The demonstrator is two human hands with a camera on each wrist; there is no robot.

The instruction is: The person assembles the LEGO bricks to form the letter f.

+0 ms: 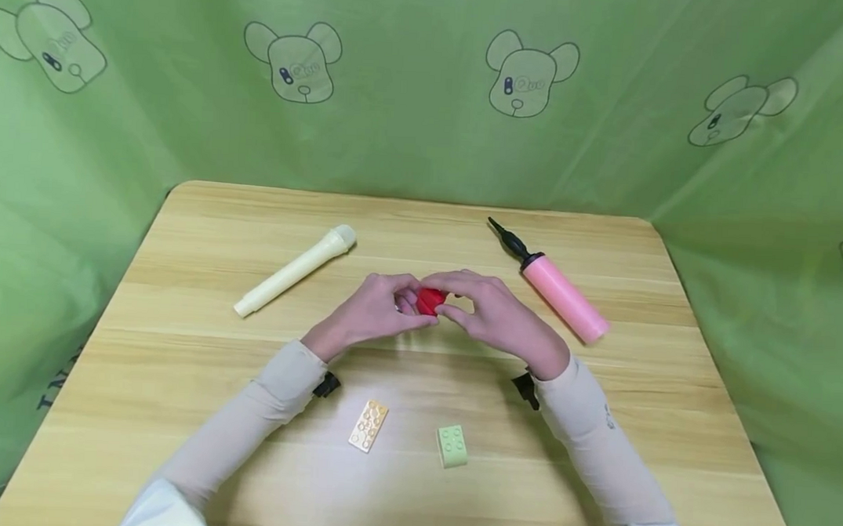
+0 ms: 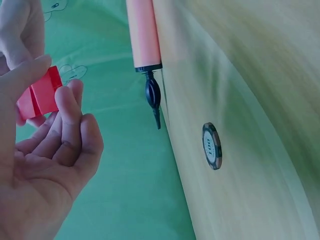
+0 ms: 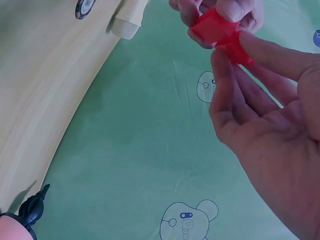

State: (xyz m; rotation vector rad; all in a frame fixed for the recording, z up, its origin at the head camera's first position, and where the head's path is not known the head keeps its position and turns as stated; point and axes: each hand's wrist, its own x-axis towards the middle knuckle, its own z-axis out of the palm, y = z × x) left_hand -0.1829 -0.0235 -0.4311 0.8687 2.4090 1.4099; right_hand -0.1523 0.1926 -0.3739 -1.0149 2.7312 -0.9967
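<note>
Two small red blocks meet end to end, held up between both hands over the table's middle; whether they are joined cannot be told. My left hand pinches one between thumb and fingertips. The other red block is pinched by the thumb and fingers of my right hand. Fingers cover much of both pieces in every view. A poker chip marked 100 appears beyond the hands in both wrist views, while the head view does not show it.
On the wooden table, a cream toy microphone lies back left and a pink hand pump with black nozzle back right. Nearer the front are an orange building brick and a light green one. Green curtain surrounds the table.
</note>
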